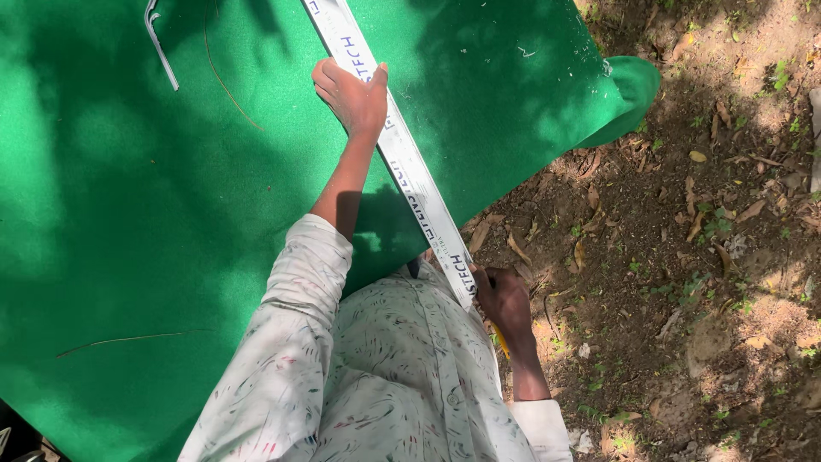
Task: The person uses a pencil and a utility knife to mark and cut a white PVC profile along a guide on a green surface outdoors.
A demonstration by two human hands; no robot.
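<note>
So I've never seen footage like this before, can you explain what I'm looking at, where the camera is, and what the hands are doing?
There is no machine here. The camera sits on a person's head and looks straight down, so you see their patterned shirt and both bare arms from above. A large green felt-like sheet is spread over bare ground strewn with dry leaves. A long white straightedge with printing on it lies diagonally across the sheet. The left hand presses flat on it, farther from the body. The right hand, at the straightedge's near end, grips a small yellow tool; too little of it shows to say what kind. A thin bent white strip lies on the sheet's far side.
</note>
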